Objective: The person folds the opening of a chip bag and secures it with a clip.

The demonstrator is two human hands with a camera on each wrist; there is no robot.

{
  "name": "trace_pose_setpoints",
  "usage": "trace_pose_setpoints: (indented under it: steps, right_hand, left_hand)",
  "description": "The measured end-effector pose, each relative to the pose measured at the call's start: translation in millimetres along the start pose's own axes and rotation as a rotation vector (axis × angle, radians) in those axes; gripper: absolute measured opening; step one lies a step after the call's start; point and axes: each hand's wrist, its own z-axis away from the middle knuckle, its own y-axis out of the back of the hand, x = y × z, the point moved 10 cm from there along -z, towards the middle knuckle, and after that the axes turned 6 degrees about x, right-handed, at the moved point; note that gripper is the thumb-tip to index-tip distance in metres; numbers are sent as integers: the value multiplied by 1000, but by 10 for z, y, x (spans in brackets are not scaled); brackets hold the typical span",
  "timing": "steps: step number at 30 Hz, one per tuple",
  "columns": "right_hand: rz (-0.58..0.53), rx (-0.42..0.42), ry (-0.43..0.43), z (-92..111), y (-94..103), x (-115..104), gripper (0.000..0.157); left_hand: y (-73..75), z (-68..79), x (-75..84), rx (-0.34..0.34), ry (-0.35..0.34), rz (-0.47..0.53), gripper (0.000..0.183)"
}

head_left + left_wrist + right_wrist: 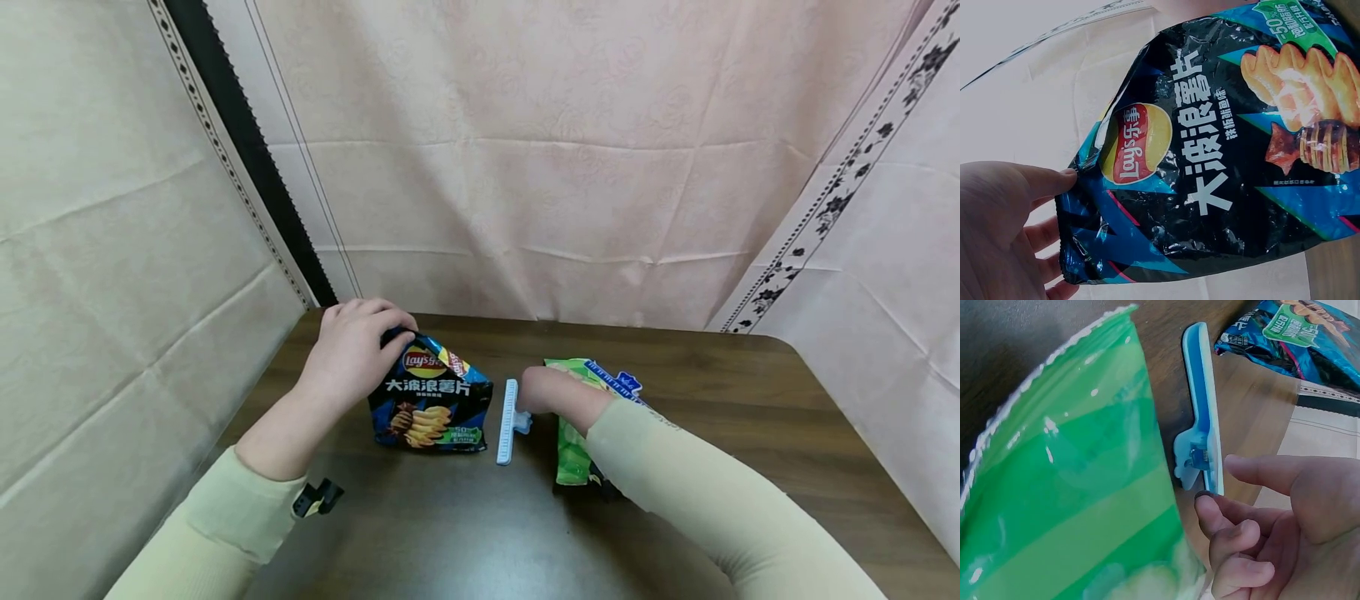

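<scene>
My left hand [356, 350] holds the top left corner of a black and blue Lay's chip bag [431, 400], thumb in front and fingers behind in the left wrist view. The bag stands tilted, its top edge folded over. My right hand [1272, 531] is at one end of a light blue bag clip [1200, 412] on the table. The thumb is apart from the clip; the index fingertip is close to its end, and contact is unclear. A green chip bag [1079, 462] lies beside the clip, partly hidden by my right forearm in the head view.
A dark blue clip [615, 383] lies along the green bag's upper right side. The brown wooden table [420, 533] ends at a pale cloth [570, 208] behind, with cloth walls on both sides. A small black device [317, 497] sits at my left cuff.
</scene>
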Motion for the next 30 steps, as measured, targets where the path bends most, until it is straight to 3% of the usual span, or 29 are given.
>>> trace_pose_setpoints:
  steps: [13, 30]
  right_hand:
    - [26, -47, -69, -121, -125, 102, 25]
    - [-87, 44, -18, 24, -21, -12, 29]
  left_hand:
    - [-3, 3, -1, 10, -11, -2, 15]
    - [-9, 2, -5, 11, -8, -2, 14]
